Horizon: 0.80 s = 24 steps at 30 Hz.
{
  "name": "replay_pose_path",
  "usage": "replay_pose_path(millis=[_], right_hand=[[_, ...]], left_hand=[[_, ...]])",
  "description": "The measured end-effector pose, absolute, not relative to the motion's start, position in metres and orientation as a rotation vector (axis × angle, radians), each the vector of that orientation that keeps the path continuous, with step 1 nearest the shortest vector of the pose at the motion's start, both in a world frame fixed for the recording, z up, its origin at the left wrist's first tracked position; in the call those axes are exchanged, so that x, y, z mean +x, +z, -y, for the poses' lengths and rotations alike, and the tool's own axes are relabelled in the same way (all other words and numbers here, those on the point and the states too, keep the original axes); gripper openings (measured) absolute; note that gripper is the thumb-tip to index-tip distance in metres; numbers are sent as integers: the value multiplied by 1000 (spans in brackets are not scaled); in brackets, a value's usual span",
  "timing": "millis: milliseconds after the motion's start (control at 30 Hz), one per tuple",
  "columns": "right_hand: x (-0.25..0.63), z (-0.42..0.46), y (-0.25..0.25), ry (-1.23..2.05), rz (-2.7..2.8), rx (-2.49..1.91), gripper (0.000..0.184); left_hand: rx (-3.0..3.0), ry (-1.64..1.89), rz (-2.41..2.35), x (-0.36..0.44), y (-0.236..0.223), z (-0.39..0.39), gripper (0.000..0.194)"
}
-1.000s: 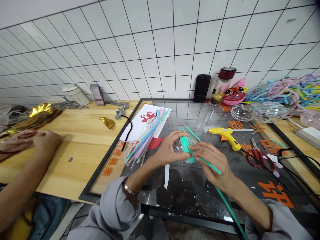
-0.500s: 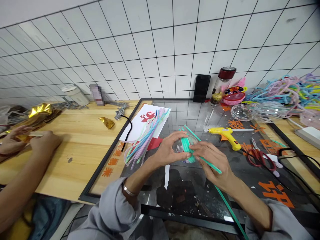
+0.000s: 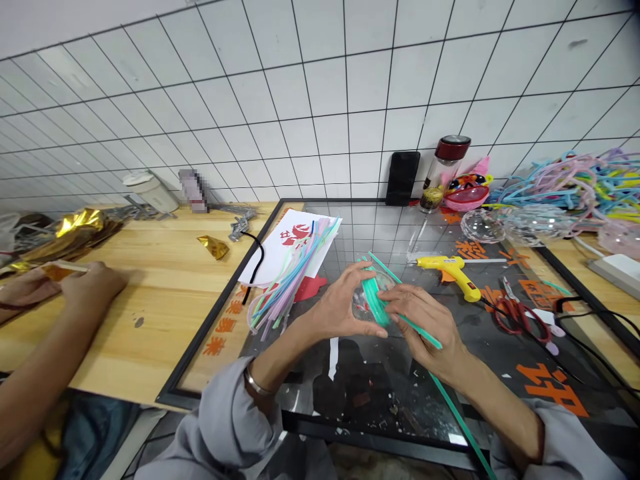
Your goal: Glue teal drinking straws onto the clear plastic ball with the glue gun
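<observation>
Left hand (image 3: 340,303) just loosened, cupping the clear ball (image 3: 360,308), so more wraps show; right hand (image 3: 437,330) pinches green strip (image 3: 424,335).

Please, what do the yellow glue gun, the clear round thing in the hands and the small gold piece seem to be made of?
Yellow glue gun: likely hard plastic; even, moulded-looking colour.
Clear round thing: glossy plastic or possibly glass; see-through, with glints.
Small gold piece: probably thin foil, metallic finish; creased, with bright reflections.
</observation>
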State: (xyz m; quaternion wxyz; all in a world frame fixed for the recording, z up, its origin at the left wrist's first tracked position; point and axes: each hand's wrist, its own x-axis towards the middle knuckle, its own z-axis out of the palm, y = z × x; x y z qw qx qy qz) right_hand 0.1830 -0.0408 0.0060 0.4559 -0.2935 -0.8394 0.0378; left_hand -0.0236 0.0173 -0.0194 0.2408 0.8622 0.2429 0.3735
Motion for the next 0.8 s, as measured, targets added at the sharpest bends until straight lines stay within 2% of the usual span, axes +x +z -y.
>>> replay_pose_path(millis=[233, 500, 800], right_hand=[[184, 42, 4, 114, 2062, -740, 23], [184, 42, 4, 114, 2066, -739, 24], [182, 42, 6, 106, 2068, -743, 22]], left_hand=[[2477, 1026, -673, -22, -22, -16, 102], [2504, 1053, -717, -21, -22, -14, 90], [2503, 1087, -678, -22, -26, -17, 88]])
